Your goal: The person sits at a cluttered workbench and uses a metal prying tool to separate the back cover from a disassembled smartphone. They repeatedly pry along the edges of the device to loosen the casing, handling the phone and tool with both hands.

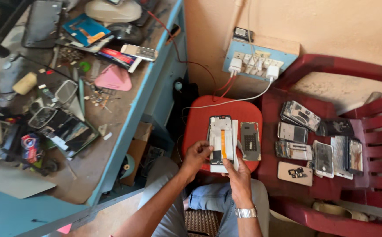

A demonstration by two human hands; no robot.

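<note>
An opened phone lies on a red stool, its long axis running twelve to six, its top end at twelve, an orange strip down its middle. The left hand pinches its lower left edge with curled fingers, and the right hand grips its bottom end from five o'clock. A loose board lies at its three o'clock.

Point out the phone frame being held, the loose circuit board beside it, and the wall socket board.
phone frame [221, 131], head view, upper white back.
circuit board [249, 140], head view, its middle.
socket board [261, 52], head view, blue front face.
</note>
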